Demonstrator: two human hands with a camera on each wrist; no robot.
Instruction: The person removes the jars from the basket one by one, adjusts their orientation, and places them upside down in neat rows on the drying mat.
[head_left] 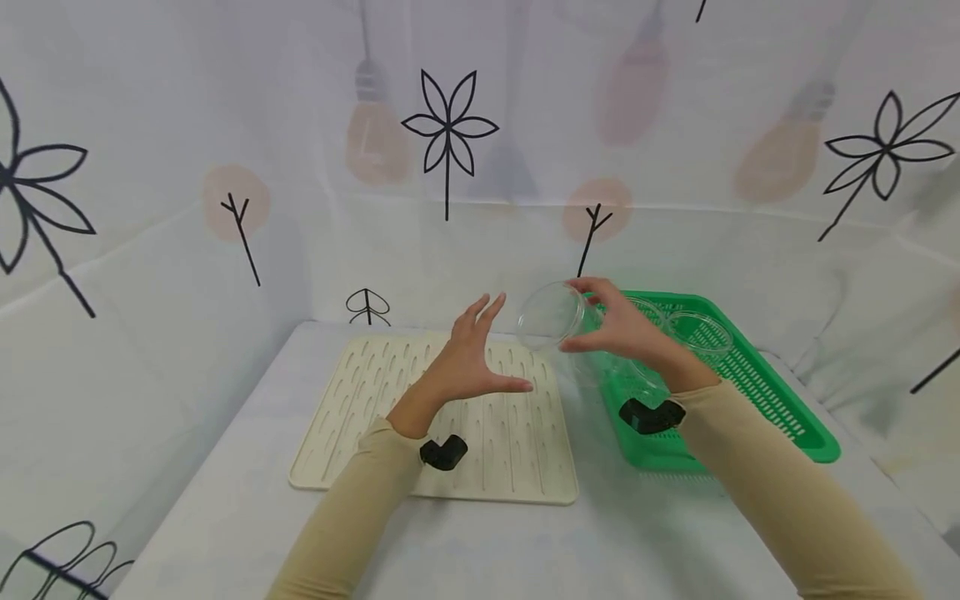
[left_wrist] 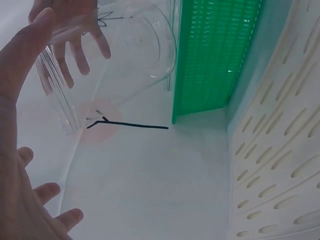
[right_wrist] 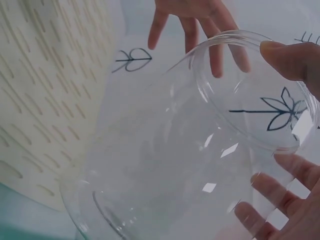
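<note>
Flowered cloth (head_left: 510,258) hangs behind; the right hand (head_left: 626,332) holds a jar (head_left: 546,318), best gripped evenly, without squeezing; the left hand (head_left: 463,360) spreads wide nearby.

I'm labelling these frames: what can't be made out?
Head view: how many clear vessels the green basket holds; they overlap behind the right hand.
Head view: part of the cream mat, behind the left forearm.
Left wrist view: part of the left hand, cut by the left edge.
Right wrist view: part of the held vessel, cut by the bottom edge.
</note>
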